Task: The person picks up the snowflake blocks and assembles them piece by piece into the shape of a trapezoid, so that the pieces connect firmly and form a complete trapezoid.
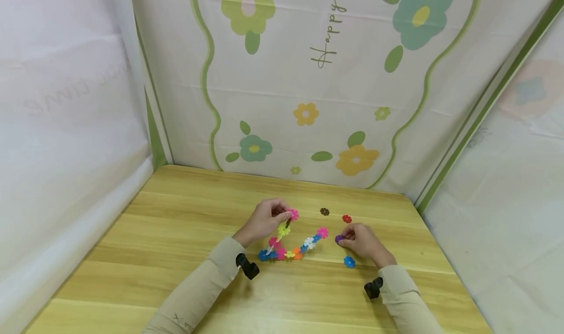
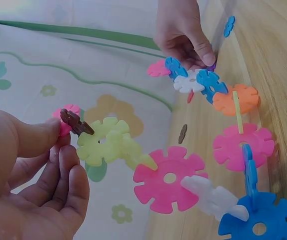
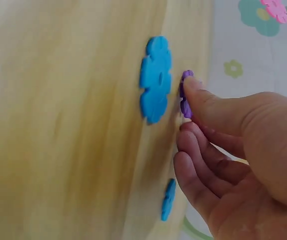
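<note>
My left hand point(image 1: 265, 219) pinches a pink snowflake disc point(image 1: 294, 214) between thumb and fingers. That disc is the raised end of a chain of slotted plastic discs, linked through a brown disc point(image 2: 75, 122) to a yellow disc point(image 2: 99, 141). From there the chain bends down through pink, white, blue and orange pieces to another pink disc point(image 1: 323, 232) at its right end. To the right, thumb and fingertips of my right hand point(image 1: 363, 242) grip a purple disc point(image 3: 186, 95) close over the table, apart from the chain.
Loose discs lie on the wooden table point(image 1: 211, 211): a brown one point(image 1: 324, 211) and a red one point(image 1: 347, 219) toward the back, and a blue one point(image 1: 349, 262) in front of the right hand. Printed fabric walls point(image 1: 273, 84) enclose the back and both sides.
</note>
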### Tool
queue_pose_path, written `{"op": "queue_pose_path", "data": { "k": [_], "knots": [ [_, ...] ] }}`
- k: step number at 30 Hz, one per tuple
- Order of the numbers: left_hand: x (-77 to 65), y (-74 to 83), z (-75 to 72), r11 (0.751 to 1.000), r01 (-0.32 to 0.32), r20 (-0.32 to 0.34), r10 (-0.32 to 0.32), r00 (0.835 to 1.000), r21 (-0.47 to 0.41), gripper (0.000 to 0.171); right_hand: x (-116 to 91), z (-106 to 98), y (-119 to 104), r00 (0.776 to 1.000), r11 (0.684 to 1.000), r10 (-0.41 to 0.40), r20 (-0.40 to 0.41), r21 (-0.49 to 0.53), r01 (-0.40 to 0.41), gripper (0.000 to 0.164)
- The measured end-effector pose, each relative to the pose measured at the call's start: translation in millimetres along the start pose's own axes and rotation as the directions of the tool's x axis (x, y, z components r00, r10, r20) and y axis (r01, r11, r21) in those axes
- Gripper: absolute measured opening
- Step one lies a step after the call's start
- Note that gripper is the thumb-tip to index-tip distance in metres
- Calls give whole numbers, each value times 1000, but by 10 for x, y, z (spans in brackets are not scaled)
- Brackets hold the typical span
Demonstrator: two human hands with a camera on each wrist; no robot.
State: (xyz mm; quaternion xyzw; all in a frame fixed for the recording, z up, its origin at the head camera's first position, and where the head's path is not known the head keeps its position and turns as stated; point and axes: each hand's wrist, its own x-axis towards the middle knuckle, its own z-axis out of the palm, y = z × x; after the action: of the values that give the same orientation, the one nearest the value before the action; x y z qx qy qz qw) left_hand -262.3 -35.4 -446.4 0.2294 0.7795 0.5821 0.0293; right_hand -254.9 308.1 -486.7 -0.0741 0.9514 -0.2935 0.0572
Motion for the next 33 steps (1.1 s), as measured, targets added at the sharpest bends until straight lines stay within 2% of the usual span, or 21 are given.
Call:
{"op": "queue_pose_path", "data": {
  "k": [7, 14, 19, 23, 27, 33],
  "knots": [
    [-10, 34, -1, 1000, -4, 2, 4, 1000, -8, 7, 63, -137, -206, 995, 999, -43, -89, 28, 46, 7],
    [-12, 61, 6, 1000, -1, -6, 1, 1000, -17, 8, 139, -335, -696, 989, 988, -114, -98, 98, 123, 13],
    [-12, 80, 14, 1000, -10, -10, 10, 1000, -2, 9, 146, -415, -1039, 988, 977, -131, -81, 157, 142, 18],
    [-9, 84, 22, 1000, 3, -14, -3, 1000, 4, 8, 162, -427, -1249, 990, 960, -124, -71, 242, 138, 21],
    [-2, 79, 32, 999, -10, -22, 11, 1000, 33, 7, 169, -406, -1413, 992, 938, -108, -58, 326, 121, 21],
    [0, 100, 31, 998, -31, -34, 33, 999, 50, 7, 178, -336, -1563, 987, 932, -147, -60, 325, 158, 20]
  ]
}}
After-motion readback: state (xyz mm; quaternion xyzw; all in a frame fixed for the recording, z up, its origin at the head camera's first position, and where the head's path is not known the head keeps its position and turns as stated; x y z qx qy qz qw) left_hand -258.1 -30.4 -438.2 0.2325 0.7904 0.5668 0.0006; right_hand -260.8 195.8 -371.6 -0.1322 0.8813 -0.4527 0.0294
